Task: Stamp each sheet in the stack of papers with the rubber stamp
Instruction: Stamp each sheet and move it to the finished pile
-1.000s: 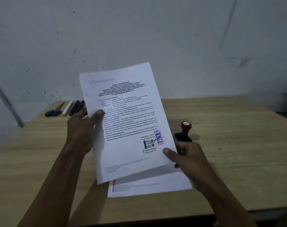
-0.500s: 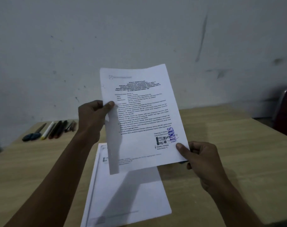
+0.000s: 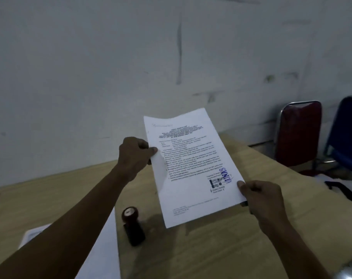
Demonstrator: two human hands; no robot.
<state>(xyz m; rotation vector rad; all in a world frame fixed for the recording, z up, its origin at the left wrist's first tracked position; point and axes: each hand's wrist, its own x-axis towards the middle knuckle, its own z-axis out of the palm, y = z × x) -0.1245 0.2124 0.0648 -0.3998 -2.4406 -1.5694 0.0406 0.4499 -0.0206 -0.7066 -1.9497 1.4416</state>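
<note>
While the wooden worktop (image 3: 211,248) lay below both hands, a thin, floppy stamped sheet (image 3: 191,168) hung between them, the left hand (image 3: 134,156) pinching its left edge, the right hand (image 3: 259,198) its lower right corner. The rubber stamp (image 3: 133,225) stood below the left hand, likely best gripped by its knob.

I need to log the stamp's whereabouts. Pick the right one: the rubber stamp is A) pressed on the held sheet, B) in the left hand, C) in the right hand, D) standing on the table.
D: the rubber stamp stands alone on the table, while the left hand and right hand both hold the sheet.
</note>
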